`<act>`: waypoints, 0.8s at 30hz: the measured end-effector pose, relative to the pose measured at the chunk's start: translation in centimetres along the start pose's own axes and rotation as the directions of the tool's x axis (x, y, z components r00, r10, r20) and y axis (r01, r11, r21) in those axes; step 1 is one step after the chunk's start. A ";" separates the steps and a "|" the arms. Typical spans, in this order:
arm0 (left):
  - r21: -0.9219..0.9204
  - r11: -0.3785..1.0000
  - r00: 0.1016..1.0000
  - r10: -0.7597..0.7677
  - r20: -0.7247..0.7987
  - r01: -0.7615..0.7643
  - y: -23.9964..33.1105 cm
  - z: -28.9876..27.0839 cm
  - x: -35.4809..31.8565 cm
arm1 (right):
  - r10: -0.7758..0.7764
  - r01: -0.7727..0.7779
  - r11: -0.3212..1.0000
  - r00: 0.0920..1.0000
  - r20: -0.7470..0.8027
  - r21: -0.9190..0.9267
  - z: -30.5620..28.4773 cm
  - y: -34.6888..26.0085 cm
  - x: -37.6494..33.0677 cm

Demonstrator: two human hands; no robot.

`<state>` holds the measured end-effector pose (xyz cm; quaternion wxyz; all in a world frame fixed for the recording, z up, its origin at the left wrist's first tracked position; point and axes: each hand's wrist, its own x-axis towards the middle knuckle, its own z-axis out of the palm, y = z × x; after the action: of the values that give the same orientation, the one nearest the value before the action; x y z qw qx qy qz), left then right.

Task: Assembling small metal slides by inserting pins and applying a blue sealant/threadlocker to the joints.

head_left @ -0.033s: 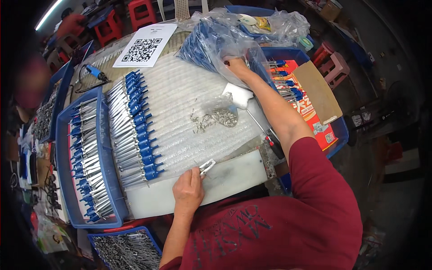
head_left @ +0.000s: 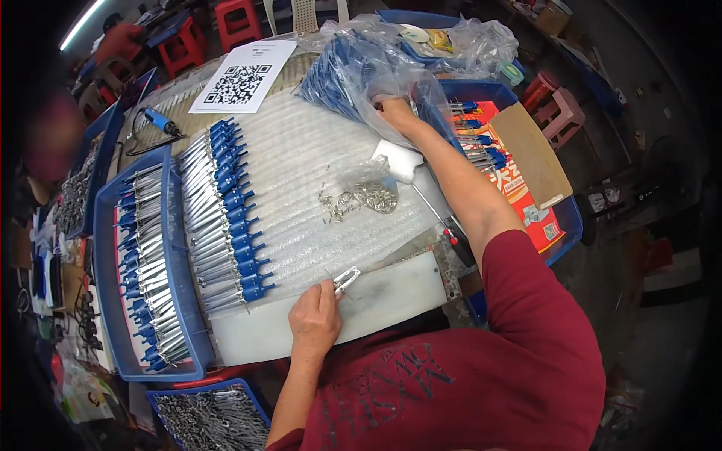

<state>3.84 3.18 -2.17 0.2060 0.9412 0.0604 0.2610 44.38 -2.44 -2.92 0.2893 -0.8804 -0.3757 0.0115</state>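
Observation:
My left hand (head_left: pixel 316 314) is closed on a small silver metal bracket (head_left: pixel 347 279) with a slot through it, above the white board (head_left: pixel 391 289) at the table's near edge. A thin pin-like piece sticks out by the fingertips. Farther off, my right hand (head_left: pixel 397 114) reaches into a clear plastic bag (head_left: pixel 361 71) full of blue plastic parts. The bag hides its fingertips, so what they hold cannot be seen. Between the hands lies a pile of small metal pins (head_left: pixel 374 197), partly on clear plastic, near a white foam block (head_left: pixel 399 160).
Silver-and-blue assemblies (head_left: pixel 233 203) lie in a long row at left, beside a blue tray (head_left: pixel 197 323) of similar pieces. A screwdriver (head_left: pixel 432 207) lies under my right forearm. Another blue bin (head_left: pixel 573 225) stands at right. A blue electric screwdriver (head_left: pixel 159 120) and a printed sheet (head_left: pixel 282 56) lie farther back.

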 end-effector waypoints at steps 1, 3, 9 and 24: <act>0.000 1.000 1.000 0.001 0.002 -0.001 0.0 0.0 -0.1 | 0.039 -0.039 0.999 0.999 0.017 -0.024 0.1 -0.2 0.1; -0.005 1.000 1.000 0.004 -0.004 -0.004 0.0 0.0 -0.1 | 0.076 -0.074 0.996 0.997 0.031 -0.050 0.2 -0.4 0.3; 0.000 1.000 1.000 0.003 -0.011 -0.003 0.0 -0.1 0.0 | 0.175 -0.185 0.980 0.976 -0.127 -0.074 0.1 -1.5 -0.2; -0.018 1.000 0.998 0.002 -0.058 -0.003 0.0 0.0 -0.1 | 0.212 -0.222 0.965 0.974 -0.082 -0.138 -4.0 -3.6 -2.7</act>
<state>3.76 3.15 -2.22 0.2122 0.9315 0.0629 0.2888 40.96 -4.26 1.73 0.2335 -0.9348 -0.2671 -0.0138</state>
